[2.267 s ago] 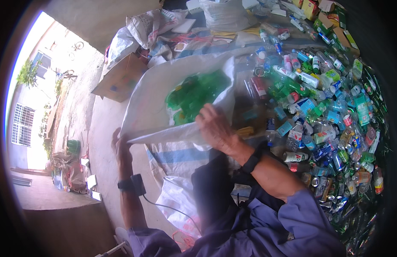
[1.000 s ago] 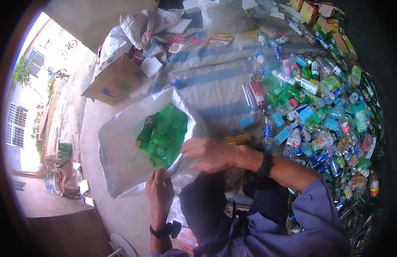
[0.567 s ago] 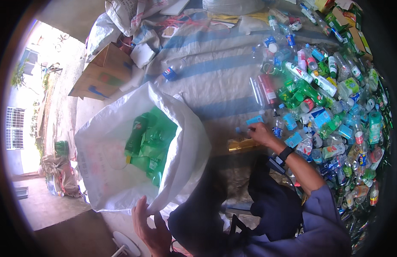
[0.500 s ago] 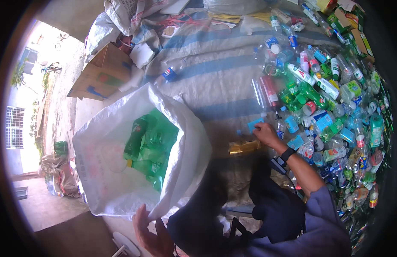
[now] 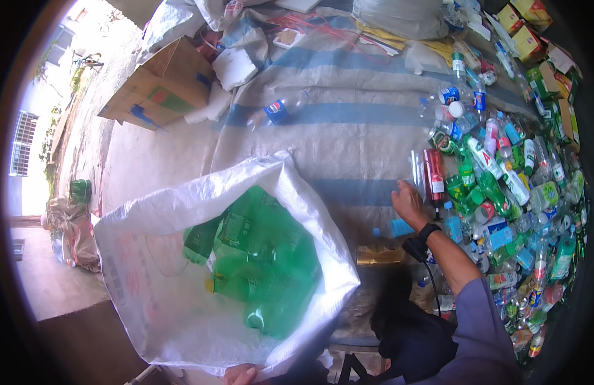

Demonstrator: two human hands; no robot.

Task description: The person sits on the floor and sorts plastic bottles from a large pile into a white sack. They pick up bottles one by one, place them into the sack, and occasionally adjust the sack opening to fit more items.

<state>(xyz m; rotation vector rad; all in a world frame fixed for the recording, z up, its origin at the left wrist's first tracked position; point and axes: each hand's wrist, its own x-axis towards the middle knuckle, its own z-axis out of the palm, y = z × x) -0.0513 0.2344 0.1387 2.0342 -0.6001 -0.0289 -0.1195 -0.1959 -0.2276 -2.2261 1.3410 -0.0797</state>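
A big white woven sack (image 5: 149, 256) lies open at the lower left, with several green plastic bottles (image 5: 265, 256) inside. My left hand (image 5: 239, 373) shows only as fingertips at the bottom edge, gripping the sack's near rim. My right hand (image 5: 409, 202) reaches forward to the near edge of a large pile of mixed plastic bottles (image 5: 521, 192). Its fingers touch a clear bottle (image 5: 417, 172) that lies beside a red-labelled bottle (image 5: 433, 176). Whether the fingers close on the clear bottle is unclear. A black watch sits on that wrist.
The bottles lie on a striped grey-and-blue woven sheet (image 5: 348, 115). A flattened gold bottle (image 5: 380, 255) and a small blue bottle (image 5: 394, 228) lie near my right arm. A cardboard box (image 5: 162, 83), more sacks and a lone blue-labelled bottle (image 5: 276, 110) are further away.
My right hand left the sack's mouth and stretched right to the bottle pile. The sack now lies wide open, and my left hand has slid down to its near rim.
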